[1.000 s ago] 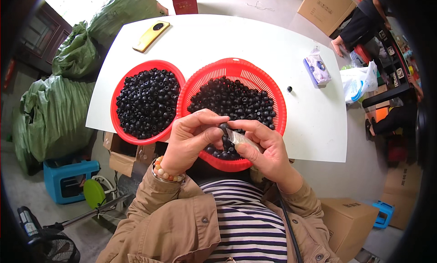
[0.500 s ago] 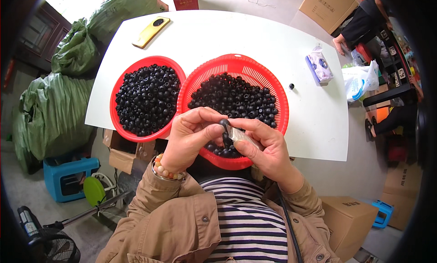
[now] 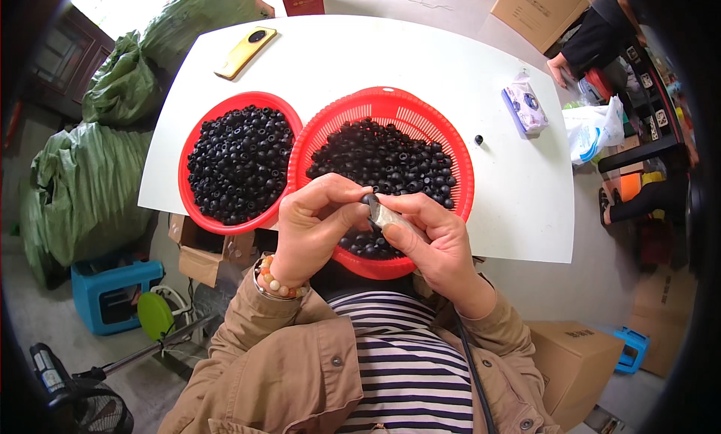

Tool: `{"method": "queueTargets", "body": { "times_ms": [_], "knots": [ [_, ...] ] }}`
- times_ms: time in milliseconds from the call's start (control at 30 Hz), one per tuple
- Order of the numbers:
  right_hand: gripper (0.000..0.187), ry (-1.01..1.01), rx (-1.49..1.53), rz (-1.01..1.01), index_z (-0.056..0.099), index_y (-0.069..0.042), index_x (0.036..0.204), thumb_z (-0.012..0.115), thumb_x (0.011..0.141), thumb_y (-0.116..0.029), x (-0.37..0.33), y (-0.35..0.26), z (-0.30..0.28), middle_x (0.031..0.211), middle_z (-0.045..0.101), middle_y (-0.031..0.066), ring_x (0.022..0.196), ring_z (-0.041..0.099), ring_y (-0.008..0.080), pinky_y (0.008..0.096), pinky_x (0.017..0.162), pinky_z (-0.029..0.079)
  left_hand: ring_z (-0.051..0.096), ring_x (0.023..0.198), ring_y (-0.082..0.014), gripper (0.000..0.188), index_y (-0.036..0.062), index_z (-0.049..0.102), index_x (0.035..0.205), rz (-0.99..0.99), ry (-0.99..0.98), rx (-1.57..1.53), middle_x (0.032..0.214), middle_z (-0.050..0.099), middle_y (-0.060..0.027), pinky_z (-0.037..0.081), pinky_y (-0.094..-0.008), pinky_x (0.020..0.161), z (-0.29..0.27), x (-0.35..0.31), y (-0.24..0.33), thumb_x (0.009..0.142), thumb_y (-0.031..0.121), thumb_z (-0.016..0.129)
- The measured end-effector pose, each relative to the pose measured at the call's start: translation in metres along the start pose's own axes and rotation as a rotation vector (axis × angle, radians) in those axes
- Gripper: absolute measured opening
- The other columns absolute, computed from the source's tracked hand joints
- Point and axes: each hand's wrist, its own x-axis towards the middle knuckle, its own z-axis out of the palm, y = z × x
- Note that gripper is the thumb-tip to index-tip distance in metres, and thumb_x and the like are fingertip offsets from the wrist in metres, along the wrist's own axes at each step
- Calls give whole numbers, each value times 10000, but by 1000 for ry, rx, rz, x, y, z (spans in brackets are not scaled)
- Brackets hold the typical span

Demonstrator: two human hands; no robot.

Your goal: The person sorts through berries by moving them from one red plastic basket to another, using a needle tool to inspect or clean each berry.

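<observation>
Over the near part of the right red basket (image 3: 464, 171), my left hand (image 3: 312, 224) pinches a small round black plastic cap (image 3: 369, 199) between thumb and fingertips. My right hand (image 3: 439, 246) is closed around a small blade-like tool (image 3: 393, 218) with a pale wrapped handle. The tool's tip meets the cap, and its exact edge is too small to make out. Many similar black caps (image 3: 375, 156) fill the basket below. More caps (image 3: 239, 164) are heaped in the left red basket (image 3: 186, 186), which touches the right one.
One loose black cap (image 3: 478, 140) lies on the white table (image 3: 518, 216), near a purple tissue pack (image 3: 525, 110). A yellow phone (image 3: 245, 52) rests at the far left. Green sacks (image 3: 86, 194) and a blue stool (image 3: 113, 295) stand left; a carton (image 3: 574, 366) is at right.
Both hands stay almost in place over the basket. The cap has turned slightly in my left fingers against the tool, and the whole view has shifted a little.
</observation>
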Motion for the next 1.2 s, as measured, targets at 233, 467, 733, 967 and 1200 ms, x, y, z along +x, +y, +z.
{"method": "queueTargets", "body": {
  "times_ms": [233, 467, 733, 967, 1200],
  "knots": [
    [213, -16, -40, 18, 526, -3, 1035, 525, 852, -112, 4, -5, -1, 881, 582, 22, 785, 493, 36, 183, 686, 409, 579, 703, -119, 113, -40, 570, 886, 30, 3, -15, 853, 570, -81, 500, -210, 611, 3, 0, -3, 773, -44, 564],
    [198, 15, 50, 123, 504, -9, 997, 493, 875, -165, 8, -10, -7, 839, 526, -15, 739, 436, 19, 158, 656, 362, 576, 678, -112, 119, -14, 551, 919, -262, -77, -453, 855, 587, -81, 508, -235, 595, -7, 0, -7, 828, 61, 540],
    [182, -52, 207, 115, 492, 0, 975, 532, 847, -123, 18, -19, -4, 820, 541, 10, 753, 498, 41, 183, 671, 407, 572, 651, -112, 164, 2, 536, 916, -320, -156, -445, 801, 584, -71, 505, -242, 572, -4, -2, -5, 859, 153, 513],
    [224, -28, 146, 123, 503, -49, 974, 567, 829, -206, 25, -9, 0, 735, 530, -48, 555, 389, -32, 125, 449, 239, 560, 613, -111, 177, 3, 532, 896, -372, -186, -448, 777, 564, -67, 499, -236, 563, -1, -1, 0, 872, 174, 491],
    [139, 114, 72, 196, 525, -28, 911, 578, 815, -112, 26, -8, -5, 787, 527, -23, 689, 467, 18, 160, 621, 381, 543, 569, -87, 203, 3, 541, 898, -220, -67, -386, 750, 558, -56, 480, -212, 505, -15, 1, 8, 866, 200, 503]
  ]
}}
